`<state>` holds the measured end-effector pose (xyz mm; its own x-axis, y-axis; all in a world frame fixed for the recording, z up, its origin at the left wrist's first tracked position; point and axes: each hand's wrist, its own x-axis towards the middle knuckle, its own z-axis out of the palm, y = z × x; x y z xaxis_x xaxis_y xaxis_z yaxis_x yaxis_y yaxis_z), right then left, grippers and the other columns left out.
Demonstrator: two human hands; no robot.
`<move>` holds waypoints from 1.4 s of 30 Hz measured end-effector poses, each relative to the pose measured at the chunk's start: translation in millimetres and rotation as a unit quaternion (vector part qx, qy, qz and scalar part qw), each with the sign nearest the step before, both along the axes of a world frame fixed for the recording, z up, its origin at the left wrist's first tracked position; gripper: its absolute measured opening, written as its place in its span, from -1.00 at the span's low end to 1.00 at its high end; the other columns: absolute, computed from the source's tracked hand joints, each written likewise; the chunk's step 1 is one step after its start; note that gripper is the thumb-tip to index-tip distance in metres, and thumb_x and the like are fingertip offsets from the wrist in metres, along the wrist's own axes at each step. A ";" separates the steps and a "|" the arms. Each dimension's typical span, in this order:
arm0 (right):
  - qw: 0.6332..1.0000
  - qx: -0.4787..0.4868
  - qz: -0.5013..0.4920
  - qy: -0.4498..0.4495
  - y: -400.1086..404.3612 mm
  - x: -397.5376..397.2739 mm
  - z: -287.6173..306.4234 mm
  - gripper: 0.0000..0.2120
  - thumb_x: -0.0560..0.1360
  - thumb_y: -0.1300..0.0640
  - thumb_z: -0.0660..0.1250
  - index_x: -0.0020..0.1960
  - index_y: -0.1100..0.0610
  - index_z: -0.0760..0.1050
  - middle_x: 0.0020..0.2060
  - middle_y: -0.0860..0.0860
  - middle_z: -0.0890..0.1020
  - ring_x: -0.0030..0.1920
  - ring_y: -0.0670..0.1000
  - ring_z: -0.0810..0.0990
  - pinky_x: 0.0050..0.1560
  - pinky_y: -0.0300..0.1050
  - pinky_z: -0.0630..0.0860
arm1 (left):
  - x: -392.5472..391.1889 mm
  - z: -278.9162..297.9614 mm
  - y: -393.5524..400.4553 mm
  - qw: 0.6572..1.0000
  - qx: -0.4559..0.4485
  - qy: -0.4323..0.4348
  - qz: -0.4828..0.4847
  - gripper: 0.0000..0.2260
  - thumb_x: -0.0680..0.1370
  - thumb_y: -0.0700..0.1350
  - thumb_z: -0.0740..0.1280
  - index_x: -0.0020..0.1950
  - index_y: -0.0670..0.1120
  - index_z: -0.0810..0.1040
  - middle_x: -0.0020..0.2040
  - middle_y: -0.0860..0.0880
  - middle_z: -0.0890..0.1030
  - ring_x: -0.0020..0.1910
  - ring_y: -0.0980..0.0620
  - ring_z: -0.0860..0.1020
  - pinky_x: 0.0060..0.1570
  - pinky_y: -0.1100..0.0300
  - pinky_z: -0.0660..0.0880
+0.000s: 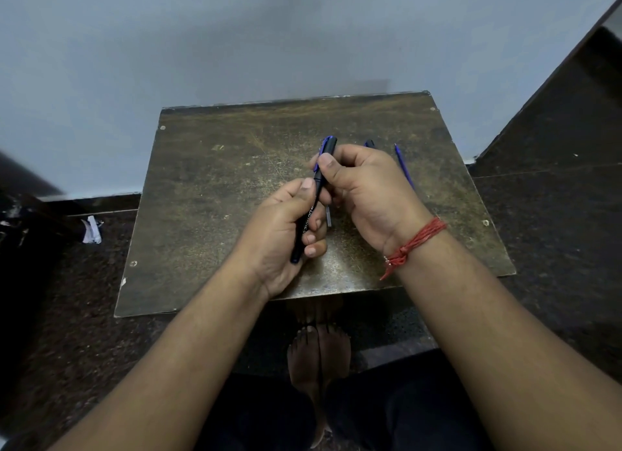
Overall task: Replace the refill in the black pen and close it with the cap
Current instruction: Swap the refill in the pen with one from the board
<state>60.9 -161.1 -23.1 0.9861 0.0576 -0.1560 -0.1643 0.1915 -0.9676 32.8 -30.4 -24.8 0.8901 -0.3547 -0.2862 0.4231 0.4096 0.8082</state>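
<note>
Black pen (308, 216): slim, round, matte barrel with white print along its side; held tilted above the table, lower end toward the person, upper end away.
Cap (328, 149): black, smooth, with a blue clip along one side; sits at the far end of the black pen, above the table's middle.
Left hand (286, 230): grasps the lower half of the barrel, fingers curled round it, thumb laid flat along the top.
Right hand (361, 190): grasps the upper part at the cap, thumb pressed on the cap's near side, fingers wrapped behind.
Thin grey piece (329, 216): short, straight, hangs down between the two hands, just beside the barrel; cannot tell what it is joined to.
Blue refill (404, 166): long, thin, straight rod; lies on the table to the right of the right hand, apart from it.
Dark blue-edged piece (369, 143): small, only partly seen behind the right hand, on the table's far right part.
Table (208, 195): flat rectangular board, dull brown-green, worn and scratched, with small screws at the corners.
Red thread (415, 240): twisted cord, wound several times round the right wrist, knotted, with loose ends.
Floor (555, 198): dark speckled stone around the table.
Wall (235, 40): plain, pale grey-blue, behind the table's far edge.
</note>
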 end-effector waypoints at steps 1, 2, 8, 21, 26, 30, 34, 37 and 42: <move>1.000 0.008 -0.002 0.002 -0.2 -0.2 0.2 -0.83 0.61 0.27 0.28 -0.13 0.19 0.57 -0.44 0.01 0.53 -0.43 -0.01 0.47 -0.30 -0.10 0.45 | -0.3 0.0 -0.7 1.000 -0.003 0.001 -0.002 -0.76 0.68 -0.10 0.12 -0.12 -0.16 0.44 -0.45 -0.02 0.32 -0.57 0.15 0.23 -0.64 0.35 0.24; 1.000 0.017 -0.003 0.004 -0.2 -0.5 0.3 -0.82 0.62 0.27 0.27 -0.13 0.19 0.57 -0.45 0.00 0.53 -0.45 -0.02 0.46 -0.31 -0.11 0.44 | -0.4 -0.1 -1.6 1.000 -0.009 0.002 -0.004 -0.75 0.68 -0.10 0.12 -0.12 -0.16 0.44 -0.45 -0.02 0.31 -0.58 0.16 0.23 -0.64 0.35 0.24; 0.998 0.056 -0.029 0.015 4.4 -3.1 2.4 -0.77 0.63 0.30 0.23 -0.17 0.19 0.55 -0.47 0.01 0.49 -0.49 -0.07 0.43 -0.38 -0.19 0.41 | 0.9 1.1 -3.9 1.000 -0.027 0.009 -0.003 -0.74 0.68 -0.09 0.12 -0.13 -0.16 0.44 -0.49 0.00 0.29 -0.61 0.17 0.21 -0.64 0.36 0.26; 0.987 0.120 -0.096 0.043 21.1 -18.0 15.2 -0.79 0.67 0.19 0.18 -0.09 0.18 0.50 -0.49 0.09 0.35 -0.65 0.05 0.37 -0.48 -0.10 0.40 | 1.5 10.1 -5.4 0.999 0.024 -0.031 -0.009 -0.75 0.69 -0.08 0.12 -0.11 -0.16 0.44 -0.51 0.01 0.30 -0.60 0.16 0.21 -0.58 0.26 0.41; 0.982 0.155 -0.096 0.046 22.8 -21.5 19.3 -0.81 0.68 0.17 0.18 -0.06 0.18 0.49 -0.49 0.10 0.34 -0.64 0.06 0.39 -0.46 0.01 0.49 | 1.2 12.4 -3.9 0.999 0.002 -0.019 -0.026 -0.75 0.69 -0.07 0.14 -0.09 -0.18 0.45 -0.48 -0.02 0.28 -0.59 0.16 0.20 -0.51 0.20 0.55; 0.980 0.171 -0.085 0.051 26.7 -24.6 19.8 -0.81 0.68 0.15 0.17 -0.05 0.16 0.48 -0.45 0.13 0.33 -0.65 0.07 0.40 -0.50 -0.03 0.50 | 3.7 13.9 -0.5 0.999 -0.019 -0.007 -0.032 -0.75 0.68 -0.07 0.15 -0.09 -0.19 0.46 -0.48 -0.03 0.28 -0.59 0.16 0.19 -0.45 0.16 0.59; 0.948 0.261 -0.179 0.027 13.7 -3.3 23.3 -0.78 0.66 0.23 0.14 -0.11 0.14 0.49 -0.37 0.03 0.48 -0.48 -0.05 0.42 -0.40 -0.18 0.35 | -5.3 7.1 1.2 0.997 -0.012 0.002 -0.080 -0.74 0.68 -0.11 0.13 -0.14 -0.19 0.46 -0.51 -0.04 0.28 -0.61 0.16 0.18 -0.38 0.08 0.64; 0.942 0.209 -0.259 -0.036 -19.4 15.0 23.4 -0.78 0.66 0.22 0.18 -0.11 0.12 0.53 -0.35 -0.03 0.55 -0.39 -0.10 0.46 -0.37 -0.21 0.32 | -13.9 0.1 -0.7 0.996 0.000 0.021 -0.087 -0.73 0.69 -0.12 0.12 -0.13 -0.19 0.47 -0.50 -0.04 0.30 -0.62 0.16 0.20 -0.35 0.05 0.64; 0.914 -0.355 -0.174 -0.089 -34.8 4.2 -1.3 -0.89 0.60 0.07 0.29 0.04 0.00 0.60 -0.20 -0.11 0.62 -0.16 -0.09 0.58 -0.15 -0.17 0.45 | 0.8 3.6 1.8 1.000 -0.022 0.017 0.011 -0.75 0.69 -0.10 0.10 -0.09 -0.15 0.47 -0.45 -0.02 0.29 -0.58 0.15 0.22 -0.40 0.14 0.59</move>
